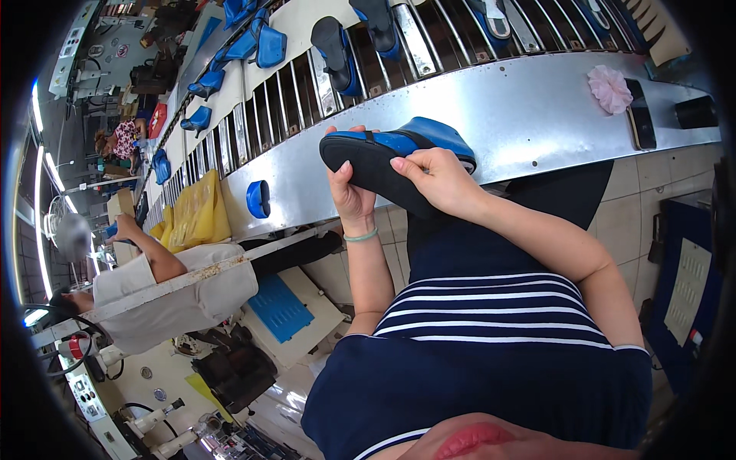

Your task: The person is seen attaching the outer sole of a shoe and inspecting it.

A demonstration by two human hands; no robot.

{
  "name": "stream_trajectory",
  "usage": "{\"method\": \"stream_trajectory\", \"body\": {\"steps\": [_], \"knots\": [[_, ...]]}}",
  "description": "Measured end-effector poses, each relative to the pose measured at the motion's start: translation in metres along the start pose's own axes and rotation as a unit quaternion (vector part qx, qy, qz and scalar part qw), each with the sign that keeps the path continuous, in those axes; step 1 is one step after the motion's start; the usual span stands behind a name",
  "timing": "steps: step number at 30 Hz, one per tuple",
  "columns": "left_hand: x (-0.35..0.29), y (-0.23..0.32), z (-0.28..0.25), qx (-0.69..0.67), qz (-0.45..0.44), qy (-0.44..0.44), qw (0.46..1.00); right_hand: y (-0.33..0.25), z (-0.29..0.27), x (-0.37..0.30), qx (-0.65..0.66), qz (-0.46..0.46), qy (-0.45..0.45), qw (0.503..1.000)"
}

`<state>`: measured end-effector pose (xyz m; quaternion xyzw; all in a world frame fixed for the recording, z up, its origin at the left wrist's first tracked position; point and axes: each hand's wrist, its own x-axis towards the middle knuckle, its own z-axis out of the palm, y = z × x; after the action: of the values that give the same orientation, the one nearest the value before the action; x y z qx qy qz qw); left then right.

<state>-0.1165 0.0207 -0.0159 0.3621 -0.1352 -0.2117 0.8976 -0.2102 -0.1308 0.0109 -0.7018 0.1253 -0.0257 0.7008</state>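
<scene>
The shoe point(376, 170), blue above with a black sole, was held over the near edge of the metal ledge point(521, 111). Its long axis ran from left to right, at a slant to that edge, the right end nearer the wearer's body. A broad, rounded end of the sole pointed toward the ledge's left part, and the sole was tipped to face the body. Both hands were clamped on the shoe: the left hand point(353, 198) gripped the rounded end, thumb on the sole and fingers behind; the right hand point(447, 182) pinched farther right, its thumb also on the sole.

At the ledge's left end stood a yellow bag point(199, 211), its contents impossible to make out. A blue ring point(258, 199) rested on the ledge near that end. Toward the right end lay a pink flower-shaped piece point(611, 90) touching a dark phone point(642, 115), with a black cylinder point(696, 112) just beside them; whether it held anything could not be told.

Beyond the ledge, a slatted rack point(418, 46) carried blue shoes with dark soles point(335, 54). Left of the ledge, a co-worker point(180, 287) in a pale top raised something blue. Far beyond the ledge's left end, a round red-marked sign point(122, 50) was too small to read.
</scene>
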Motion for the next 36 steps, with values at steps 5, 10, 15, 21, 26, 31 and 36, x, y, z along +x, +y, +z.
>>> {"method": "stream_trajectory", "body": {"steps": [5, 10, 15, 21, 26, 31, 36], "knots": [[0.000, 0.000, -0.001, -0.008, 0.001, -0.001, 1.000, -0.005, -0.005, 0.002, -0.044, 0.034, -0.038, 0.998], [0.001, 0.000, -0.001, -0.003, -0.001, -0.006, 1.000, -0.005, -0.005, 0.003, -0.058, 0.037, -0.033, 0.997], [0.003, 0.004, 0.006, 0.008, -0.007, -0.011, 1.000, -0.002, -0.002, 0.006, -0.023, 0.007, 0.009, 1.000], [0.005, 0.004, 0.010, 0.012, -0.014, -0.010, 1.000, -0.010, -0.011, 0.008, -0.032, 0.058, -0.021, 0.998], [0.005, 0.004, 0.015, 0.002, -0.025, -0.004, 1.000, 0.001, -0.014, 0.011, 0.017, 0.058, -0.042, 0.997], [0.008, 0.002, 0.023, 0.031, -0.020, -0.007, 0.999, -0.019, -0.031, 0.015, -0.026, 0.103, -0.057, 0.993], [0.014, 0.010, 0.050, 0.152, -0.019, 0.002, 0.988, -0.017, -0.048, 0.017, -0.036, 0.102, -0.046, 0.993]]}}
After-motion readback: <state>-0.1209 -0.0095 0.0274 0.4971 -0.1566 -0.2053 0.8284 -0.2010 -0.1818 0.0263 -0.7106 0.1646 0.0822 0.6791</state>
